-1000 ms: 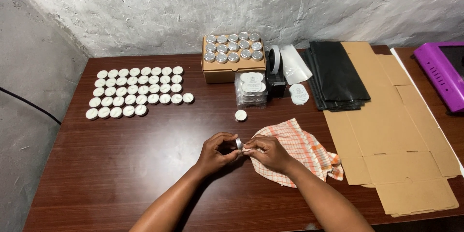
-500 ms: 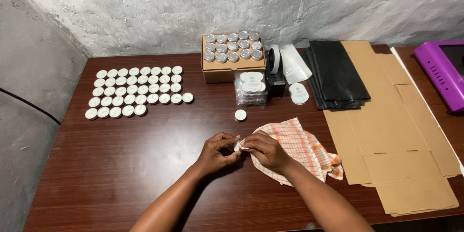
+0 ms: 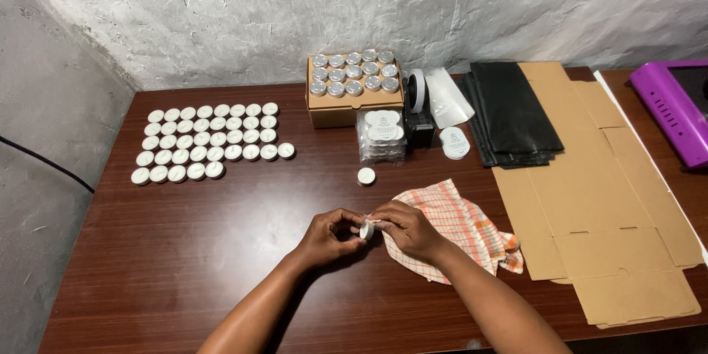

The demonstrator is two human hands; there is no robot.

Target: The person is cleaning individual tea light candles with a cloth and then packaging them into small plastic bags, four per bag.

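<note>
Both hands meet low over the middle of the brown table [image 3: 184, 251]. My left hand [image 3: 328, 236] pinches a small white round jar [image 3: 366, 230] between its fingertips. My right hand [image 3: 405, 230] presses a corner of the orange-and-white checked cloth [image 3: 461, 228] against the jar; the cloth's other end lies spread on the table to the right. A single white jar [image 3: 366, 175] stands just beyond the hands.
Rows of white jars [image 3: 208, 140] fill the table's far left. A cardboard box of silver-lidded jars [image 3: 354, 82] stands at the back, with a clear pack of jars [image 3: 381, 135], a tape dispenser [image 3: 417, 107], black bags [image 3: 512, 110], flat cardboard [image 3: 590, 192] and a purple device [image 3: 678, 110] to the right.
The hands stay in the same spot. The fingers have shifted slightly around the jar as the cloth corner rubs it.
</note>
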